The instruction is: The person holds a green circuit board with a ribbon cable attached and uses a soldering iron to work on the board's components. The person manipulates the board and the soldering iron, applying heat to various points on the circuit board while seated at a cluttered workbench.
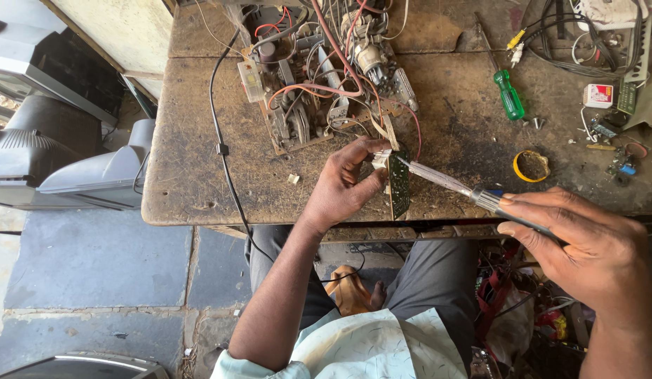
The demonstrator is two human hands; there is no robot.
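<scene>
We are mid-way through working on a small green circuit board (pixel 398 184), judging by how things lie. Our left hand (pixel 343 186) holds the board upright on its edge, thumb and fingers closed around its upper end where a bundle of thin wires runs back to the larger chassis board (pixel 319 84) beyond the grip. Our right hand (pixel 586 242) is closed around the dark handle of a soldering iron (pixel 452 184), pinched pen-fashion between thumb and fingers, with the metal shaft reaching leftwards so that its tip touches or sits just at the top of the green board, right beside the left fingertips.

The step in hand looks like heating a joint on that board. The next move, as we judge it, calls for a steady tip on one spot and a firm left grip so the board does not swivel; the tip is very close to our own fingers, so care is needed there.

The left forearm comes up from below, wrist bent slightly inward over the near edge of the tabletop (pixel 200 189). The right forearm comes in from the lower right, hand held off the near edge, below the tabletop.

Beyond the right grip lie a green-handled screwdriver (pixel 509 95) and a yellow ring of tape (pixel 530 166), both well apart from the work.
</scene>
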